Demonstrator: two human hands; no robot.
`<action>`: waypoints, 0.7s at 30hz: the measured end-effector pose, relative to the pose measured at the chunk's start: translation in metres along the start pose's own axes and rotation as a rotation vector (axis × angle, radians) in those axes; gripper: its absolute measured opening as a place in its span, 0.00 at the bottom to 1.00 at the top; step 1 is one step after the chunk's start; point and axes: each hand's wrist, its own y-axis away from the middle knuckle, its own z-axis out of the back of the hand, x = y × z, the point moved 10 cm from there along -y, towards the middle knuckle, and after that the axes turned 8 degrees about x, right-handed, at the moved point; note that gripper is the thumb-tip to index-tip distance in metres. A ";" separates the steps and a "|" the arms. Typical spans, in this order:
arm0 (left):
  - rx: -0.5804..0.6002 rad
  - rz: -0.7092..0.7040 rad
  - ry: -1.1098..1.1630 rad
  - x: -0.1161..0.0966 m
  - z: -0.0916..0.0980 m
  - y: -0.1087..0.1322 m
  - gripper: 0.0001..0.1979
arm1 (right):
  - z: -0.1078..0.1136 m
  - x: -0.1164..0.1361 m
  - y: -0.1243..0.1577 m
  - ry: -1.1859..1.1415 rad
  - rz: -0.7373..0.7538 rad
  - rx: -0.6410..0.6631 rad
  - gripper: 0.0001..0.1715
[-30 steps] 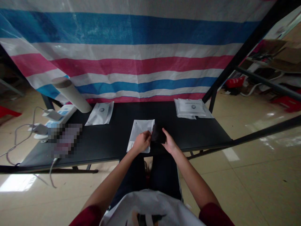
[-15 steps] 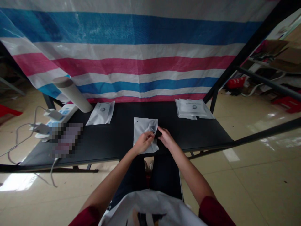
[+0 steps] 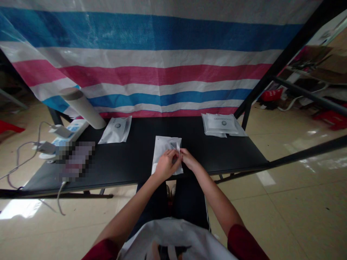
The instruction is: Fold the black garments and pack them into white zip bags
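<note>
- White film pouch (image 3: pixel 162 147), flat and rectangular, lies at the front centre of the black table (image 3: pixel 130 164), directly before the person and within reach of both hands.
- Left hand (image 3: pixel 166 166): narrowly closed, fingers curled over the pouch's lower middle, apparently pressing it down to steady it.
- Right hand (image 3: pixel 188 159): narrowly closed, fingertips (image 3: pixel 182 152) pinching at the pouch's right edge and meeting the left hand there; exactly what they grip is hidden.
- Small grey patterned patch (image 3: pixel 173 145): visible just above the fingers, too small to read.
- Back of table: 1 white sealed pouch (image 3: pixel 116 129) at left and a stack of white sealed pouches (image 3: pixel 221 124) at right, well apart, which leaves the centre free for handling.
- Beige cardboard tube (image 3: pixel 82 108): stands tilted at back left, before a blue, white and pink striped tarpaulin (image 3: pixel 162 77).
</note>
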 end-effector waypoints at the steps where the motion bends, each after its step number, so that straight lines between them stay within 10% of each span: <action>1: -0.010 0.001 -0.018 0.000 0.002 0.002 0.10 | 0.001 0.004 0.003 -0.011 0.021 0.002 0.16; 7: 0.045 -0.059 -0.193 -0.006 -0.001 0.029 0.22 | 0.042 0.004 0.055 0.102 0.004 -0.254 0.19; 13: 0.175 -0.187 -0.247 -0.011 -0.034 0.042 0.10 | 0.015 -0.019 0.084 0.096 -0.123 0.023 0.21; 21: 0.148 -0.237 -0.178 -0.016 -0.038 0.034 0.13 | 0.013 -0.024 0.073 0.026 -0.095 -0.065 0.22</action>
